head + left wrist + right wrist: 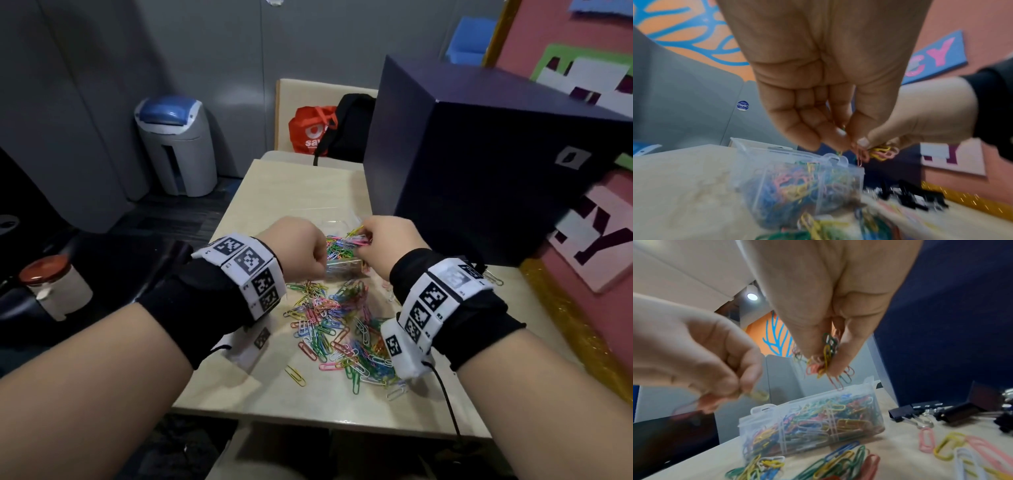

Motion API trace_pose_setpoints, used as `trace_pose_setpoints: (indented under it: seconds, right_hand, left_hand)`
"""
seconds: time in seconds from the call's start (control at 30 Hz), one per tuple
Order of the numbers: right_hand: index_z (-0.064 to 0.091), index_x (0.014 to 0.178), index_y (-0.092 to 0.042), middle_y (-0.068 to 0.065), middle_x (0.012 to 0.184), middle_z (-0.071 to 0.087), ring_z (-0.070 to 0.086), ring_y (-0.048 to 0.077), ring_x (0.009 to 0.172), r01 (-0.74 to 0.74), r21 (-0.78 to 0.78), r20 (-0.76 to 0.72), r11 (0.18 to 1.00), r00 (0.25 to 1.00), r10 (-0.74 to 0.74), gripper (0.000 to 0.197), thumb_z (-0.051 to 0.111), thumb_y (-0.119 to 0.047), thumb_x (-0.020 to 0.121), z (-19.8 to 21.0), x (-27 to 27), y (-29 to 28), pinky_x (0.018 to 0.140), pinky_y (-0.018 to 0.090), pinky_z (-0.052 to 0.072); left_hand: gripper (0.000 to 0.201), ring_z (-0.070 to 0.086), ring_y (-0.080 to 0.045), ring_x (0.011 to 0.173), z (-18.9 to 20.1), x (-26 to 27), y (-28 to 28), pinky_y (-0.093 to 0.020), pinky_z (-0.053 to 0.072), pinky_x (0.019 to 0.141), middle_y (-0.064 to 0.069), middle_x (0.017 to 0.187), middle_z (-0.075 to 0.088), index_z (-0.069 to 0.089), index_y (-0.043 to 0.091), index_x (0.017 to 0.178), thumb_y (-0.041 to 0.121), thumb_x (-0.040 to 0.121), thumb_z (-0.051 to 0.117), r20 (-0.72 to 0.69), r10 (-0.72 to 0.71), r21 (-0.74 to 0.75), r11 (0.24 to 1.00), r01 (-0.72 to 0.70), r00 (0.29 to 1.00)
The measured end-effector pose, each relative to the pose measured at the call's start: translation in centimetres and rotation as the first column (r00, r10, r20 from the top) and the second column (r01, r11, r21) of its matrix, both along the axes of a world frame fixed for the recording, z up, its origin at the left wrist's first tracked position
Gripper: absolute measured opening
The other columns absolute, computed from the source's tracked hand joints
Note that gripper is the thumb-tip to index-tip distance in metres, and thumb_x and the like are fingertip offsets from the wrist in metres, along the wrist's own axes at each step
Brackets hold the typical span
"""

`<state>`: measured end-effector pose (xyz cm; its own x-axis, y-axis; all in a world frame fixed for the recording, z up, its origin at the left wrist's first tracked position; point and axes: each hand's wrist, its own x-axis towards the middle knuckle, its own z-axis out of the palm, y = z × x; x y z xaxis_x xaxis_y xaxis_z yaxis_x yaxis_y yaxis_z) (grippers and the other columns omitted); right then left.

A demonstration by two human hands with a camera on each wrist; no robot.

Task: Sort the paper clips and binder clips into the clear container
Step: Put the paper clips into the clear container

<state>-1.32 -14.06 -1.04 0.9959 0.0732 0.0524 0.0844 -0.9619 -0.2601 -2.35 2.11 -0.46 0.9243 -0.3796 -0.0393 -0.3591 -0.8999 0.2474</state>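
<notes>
A clear container [343, 266] packed with coloured paper clips lies on the beige table [274, 404]. Both hands hover just above it. My left hand [840, 134] pinches a yellowish paper clip [758, 395] between thumb and fingertips. My right hand [824, 365] pinches a bunch of paper clips [827, 353] that dangles over the container [813, 418]. A loose pile of coloured paper clips [339, 329] is spread on the table nearer to me. Black binder clips [920, 412] lie to the right of the container, hidden behind my right wrist in the head view.
A large dark blue box [486, 154] stands at the table's right rear, close to my right hand. A white jar with a red lid [51, 284] sits off to the left. A chair with a red bag [310, 128] is behind the table.
</notes>
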Motion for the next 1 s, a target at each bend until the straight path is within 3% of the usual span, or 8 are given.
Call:
trace_pose_setpoints:
  seconds: [0.17,0.27,0.4,0.5,0.6,0.73,0.83,1.0]
  right_hand:
    - [0.062,0.119,-0.018,0.005,0.116,0.066,0.06,0.024,0.108,0.045,0.178,-0.003,0.983,0.999,-0.045,0.032,0.064,-0.027,0.088,-1.0,1.3,1.3,0.093,0.029,0.047]
    - [0.052,0.133,-0.02,0.005,0.131,0.056,0.055,0.024,0.119,0.022,0.13,-0.091,0.991,0.996,-0.01,0.042,0.059,-0.023,0.092,-1.3,1.3,1.6,0.1,0.03,0.042]
    - [0.059,0.124,-0.023,0.005,0.129,0.053,0.055,0.025,0.116,-0.07,0.005,-0.123,0.998,0.99,0.07,0.044,0.046,0.0,0.089,-0.9,0.6,1.4,0.097,0.032,0.046]
    - [0.062,0.124,-0.025,0.004,0.126,0.057,0.057,0.025,0.114,-0.175,-0.127,-0.231,0.976,0.962,0.142,0.048,0.049,0.002,0.086,-0.7,0.0,1.6,0.096,0.033,0.048]
    - [0.061,0.127,-0.022,0.005,0.126,0.058,0.058,0.024,0.113,-0.188,-0.2,-0.273,0.962,0.953,0.13,0.048,0.051,0.002,0.087,-0.4,-0.3,1.2,0.094,0.031,0.047]
    - [0.065,0.122,-0.022,0.003,0.127,0.062,0.059,0.024,0.114,-0.183,-0.205,-0.292,0.961,0.949,0.119,0.042,0.048,0.0,0.09,-0.1,-0.7,0.8,0.097,0.032,0.049]
    - [0.065,0.119,-0.022,0.004,0.128,0.058,0.057,0.024,0.115,-0.133,-0.195,-0.242,0.972,0.967,0.084,0.041,0.046,0.0,0.09,0.3,-0.9,0.7,0.096,0.032,0.048]
    - [0.052,0.131,-0.018,0.006,0.13,0.05,0.053,0.028,0.118,-0.089,-0.184,-0.203,0.979,0.978,0.051,0.048,0.047,-0.002,0.086,-0.8,-0.9,0.8,0.097,0.04,0.048]
  left_hand:
    - [0.023,0.062,-0.015,0.096,-0.1,1.3,0.5,-0.022,0.044,0.082,0.003,0.104,0.07,0.071,0.022,0.108,0.02,0.087,0.061,0.086,0.096,-0.142,0.986,-0.083,0.992]
    - [0.035,0.059,-0.02,0.108,-1.5,1.7,0.8,-0.031,0.045,0.094,-0.001,0.121,0.058,0.06,0.026,0.125,0.027,0.09,0.057,0.069,0.112,-0.042,0.993,-0.11,0.991]
    - [0.047,0.052,-0.023,0.122,-2.9,1.0,0.3,-0.041,0.047,0.097,0.004,0.139,0.044,0.046,0.03,0.138,0.034,0.091,0.051,0.052,0.007,0.14,0.99,-0.015,0.999]
    - [0.039,0.055,-0.022,0.116,-3.4,0.6,0.0,-0.04,0.047,0.089,0.004,0.13,0.05,0.051,0.028,0.13,0.037,0.092,0.049,-0.014,-0.017,0.298,0.954,0.021,1.0]
    - [0.03,0.058,-0.022,0.106,-3.1,0.5,0.6,-0.038,0.05,0.082,0.002,0.115,0.056,0.057,0.026,0.12,0.036,0.093,0.048,-0.065,0.001,0.301,0.953,0.018,0.998]
    - [0.029,0.061,-0.023,0.099,-2.7,0.3,0.9,-0.04,0.054,0.085,-0.001,0.109,0.061,0.063,0.023,0.113,0.036,0.093,0.048,-0.093,-0.02,0.301,0.953,0.047,0.996]
    - [0.034,0.058,-0.024,0.105,-2.5,0.0,0.7,-0.039,0.05,0.085,0.001,0.117,0.057,0.061,0.025,0.118,0.044,0.093,0.047,-0.033,-0.022,0.316,0.948,0.032,0.999]
    - [0.058,0.044,-0.019,0.131,-3.0,-0.4,-0.5,-0.046,0.038,0.103,0.008,0.148,0.036,0.036,0.028,0.144,0.048,0.091,0.05,0.035,-0.089,0.245,0.966,0.078,0.995]
